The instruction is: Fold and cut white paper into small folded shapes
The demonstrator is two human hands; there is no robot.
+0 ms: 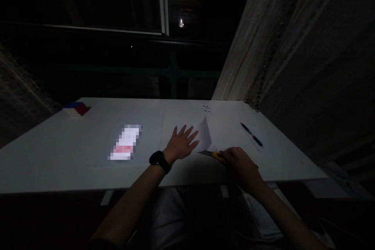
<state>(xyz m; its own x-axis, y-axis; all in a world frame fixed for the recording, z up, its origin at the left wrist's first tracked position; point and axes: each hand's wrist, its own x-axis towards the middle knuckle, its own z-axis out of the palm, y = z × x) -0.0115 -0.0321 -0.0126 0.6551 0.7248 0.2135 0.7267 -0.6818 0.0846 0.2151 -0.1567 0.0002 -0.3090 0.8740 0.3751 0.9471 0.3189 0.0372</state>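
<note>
My left hand lies flat with its fingers spread, pressing on a sheet of white paper. The right edge of that sheet curls up off the table. A black watch is on my left wrist. In my right hand, the fingers are wrapped round a yellow utility knife. Its blade points left and touches or nearly touches the paper's near edge; I cannot tell which.
On the white table, a lit phone rests on a large sheet at left. A red, blue and white cube sits at the far left. To the right, a black pen lies on paper. A curtain hangs behind.
</note>
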